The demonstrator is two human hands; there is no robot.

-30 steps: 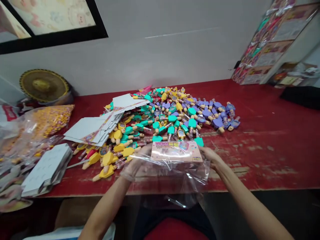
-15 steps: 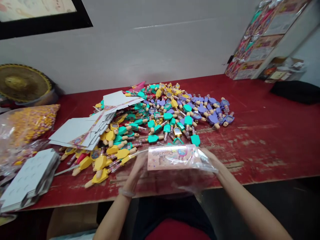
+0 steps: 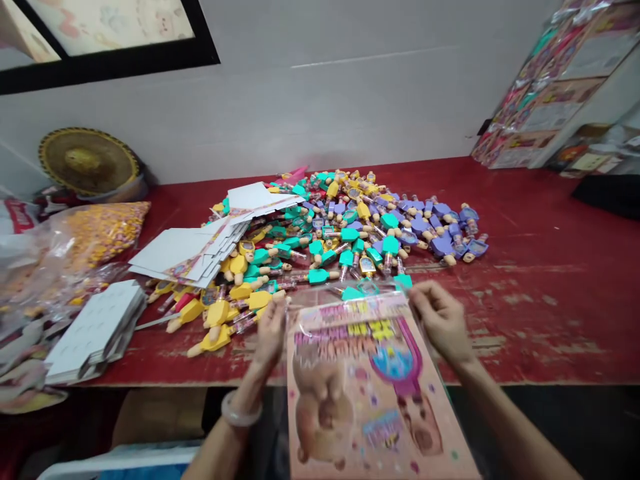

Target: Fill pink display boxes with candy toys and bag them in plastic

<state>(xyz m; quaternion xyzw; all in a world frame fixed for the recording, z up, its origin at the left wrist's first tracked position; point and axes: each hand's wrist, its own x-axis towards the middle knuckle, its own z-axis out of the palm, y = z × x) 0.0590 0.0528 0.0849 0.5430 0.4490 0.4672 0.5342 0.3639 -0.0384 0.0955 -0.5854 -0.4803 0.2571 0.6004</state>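
Observation:
A pink printed box with cartoon bears on its front stands in a clear plastic bag, tilted toward me at the table's front edge. My left hand is closed on the bag's upper left side, a pale bangle on its wrist. At the upper right corner, my right hand pinches the same bag between thumb and fingers. Just beyond the bag lies a heap of small toys with teal, yellow and purple caps and clear tubes.
Flat white-backed cards lie on the heap's left part. Folded white cartons are stacked at the table's left front, near a bag of yellow pieces. Wrapped boxes stand against the wall at right. The red table has worn patches.
The box in its bag has turned from showing its narrow end to showing its large printed front. Both hands now grip the bag's upper sides. The view has shifted left.

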